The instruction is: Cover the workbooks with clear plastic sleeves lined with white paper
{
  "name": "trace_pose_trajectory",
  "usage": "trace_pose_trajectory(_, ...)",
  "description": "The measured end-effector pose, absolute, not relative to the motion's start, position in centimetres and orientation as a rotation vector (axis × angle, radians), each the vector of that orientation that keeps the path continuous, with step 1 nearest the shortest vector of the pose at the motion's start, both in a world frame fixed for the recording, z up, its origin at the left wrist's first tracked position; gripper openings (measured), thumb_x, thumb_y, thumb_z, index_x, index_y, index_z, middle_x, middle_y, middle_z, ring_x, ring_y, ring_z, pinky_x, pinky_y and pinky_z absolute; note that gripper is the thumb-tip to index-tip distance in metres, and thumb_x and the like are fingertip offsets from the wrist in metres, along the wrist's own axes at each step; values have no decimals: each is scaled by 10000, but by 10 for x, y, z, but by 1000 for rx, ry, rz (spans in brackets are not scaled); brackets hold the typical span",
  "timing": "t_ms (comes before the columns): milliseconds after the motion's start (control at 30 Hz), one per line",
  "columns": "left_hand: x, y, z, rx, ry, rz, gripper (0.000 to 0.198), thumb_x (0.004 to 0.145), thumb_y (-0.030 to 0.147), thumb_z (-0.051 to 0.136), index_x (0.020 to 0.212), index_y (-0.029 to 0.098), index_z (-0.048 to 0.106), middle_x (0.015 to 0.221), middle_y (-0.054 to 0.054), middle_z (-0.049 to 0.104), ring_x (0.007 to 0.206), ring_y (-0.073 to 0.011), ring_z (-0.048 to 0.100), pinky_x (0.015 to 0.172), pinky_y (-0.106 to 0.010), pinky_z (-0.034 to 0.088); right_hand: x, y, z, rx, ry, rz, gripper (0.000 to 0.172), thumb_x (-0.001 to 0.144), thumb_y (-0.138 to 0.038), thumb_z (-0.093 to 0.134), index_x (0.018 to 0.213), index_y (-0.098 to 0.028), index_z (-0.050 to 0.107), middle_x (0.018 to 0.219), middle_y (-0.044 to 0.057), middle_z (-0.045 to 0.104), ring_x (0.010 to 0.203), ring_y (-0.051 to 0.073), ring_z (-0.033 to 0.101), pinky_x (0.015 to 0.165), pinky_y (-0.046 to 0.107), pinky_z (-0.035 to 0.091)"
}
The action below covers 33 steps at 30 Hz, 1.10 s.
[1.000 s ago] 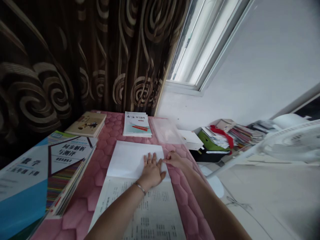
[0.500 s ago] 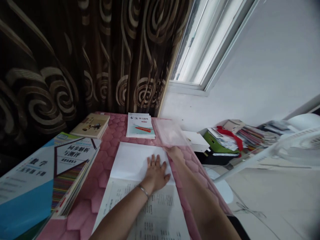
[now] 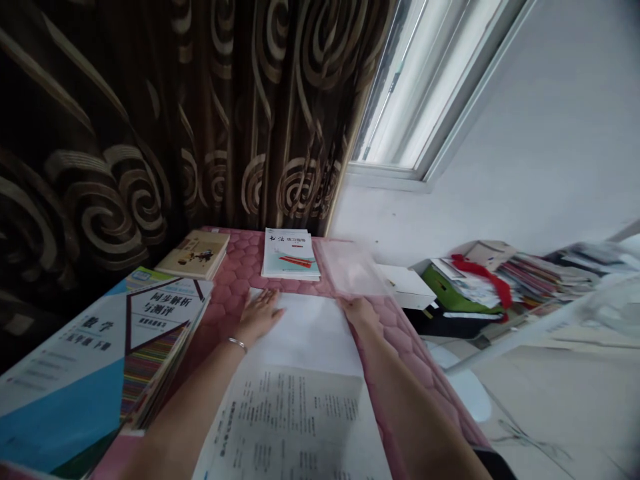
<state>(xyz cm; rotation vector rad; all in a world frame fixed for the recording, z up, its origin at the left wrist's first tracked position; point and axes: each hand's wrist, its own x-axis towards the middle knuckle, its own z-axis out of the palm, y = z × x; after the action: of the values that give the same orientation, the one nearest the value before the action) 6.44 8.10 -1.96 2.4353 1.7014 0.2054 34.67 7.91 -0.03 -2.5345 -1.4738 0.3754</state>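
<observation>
A white blank sheet point(image 3: 310, 327) lies flat in front of me, and a page of printed text point(image 3: 295, 420) adjoins its near side. My left hand point(image 3: 260, 313), with a silver bracelet at the wrist, rests flat on the sheet's far left corner, fingers stretched out. At the far right corner, my right hand point(image 3: 361, 313) has its fingers curled and closed on the sheet's edge. Just beyond the right hand lies a clear plastic cover point(image 3: 355, 268). A calligraphy workbook point(image 3: 290, 255) sits past the sheet on a small stack.
A stack of blue and white maths workbooks point(image 3: 95, 353) occupies the left side of the pink quilted tablecloth point(image 3: 237, 260). Behind it is a tan book point(image 3: 193, 255). Right of the table are a white box point(image 3: 407, 287), piled papers point(image 3: 530, 277) and a blurred white fan point(image 3: 610, 300).
My left hand has slid from the sheet's middle to its far left corner. My right hand stays at the far right corner. The view has shifted slightly.
</observation>
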Motion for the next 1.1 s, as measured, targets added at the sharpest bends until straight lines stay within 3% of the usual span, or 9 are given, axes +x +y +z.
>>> trace_pose_trajectory(67,55,80,-23,2428,1751,208,625,959,511,247,1513,221,245,1569,-55,278,1455,-232,222,1178,-555,10,344,78,4,-2543,-1536,305,525,919,-527,403,1103,-124,685,1148,254,648,1071,352,591,858,443,427)
trace_pose_trajectory(167,54,77,-24,2431,1774,200,617,959,504,247,1515,236,238,1568,-42,282,1458,-232,214,1176,-564,13,320,76,11,-2442,-1765,164,434,959,-325,364,1167,-71,648,1178,277,624,1126,334,566,931,438,404)
trace_pose_trajectory(267,56,77,-23,2442,1772,203,623,956,505,244,1517,234,230,1566,-40,289,1458,-238,212,1175,-574,31,268,73,12,-2160,-2088,152,419,948,-178,338,1276,-85,583,1319,206,571,1232,262,506,1038,372,346)
trace_pose_trajectory(367,54,78,-24,2462,1758,208,604,958,453,251,1519,228,228,1564,-42,297,1457,-238,216,1176,-572,46,215,71,3,-1899,-2327,217,449,969,-312,378,1393,-211,487,1494,53,433,1393,183,326,1133,317,243)
trace_pose_trajectory(500,51,81,-27,2462,1771,196,590,952,399,271,1520,248,222,1564,-43,304,1457,-228,217,1178,-553,63,208,69,-12,-1900,-2357,359,576,1001,-419,216,1498,-141,298,1585,103,208,1467,221,153,1167,473,147)
trace_pose_trajectory(800,53,82,-27,2436,1779,197,598,943,398,267,1517,239,227,1564,-52,302,1451,-223,235,1174,-554,49,319,47,-28,-2303,-2052,166,560,1014,-397,157,1459,-124,360,1548,151,306,1445,213,232,1143,513,195)
trace_pose_trajectory(933,55,79,-22,2390,1884,201,577,936,422,284,1483,245,325,1567,-50,298,1453,-265,217,1156,-591,95,314,49,-24,-2330,-2040,141,558,1010,-413,175,1439,-130,391,1533,165,331,1426,245,276,1117,535,241)
trace_pose_trajectory(1100,64,44,-5,2275,2139,114,533,935,303,303,1437,160,408,1539,-152,336,1408,-323,307,1115,-632,173,304,48,-12,-2346,-2064,119,526,998,-400,257,1414,-131,435,1511,172,371,1398,278,318,1118,511,233)
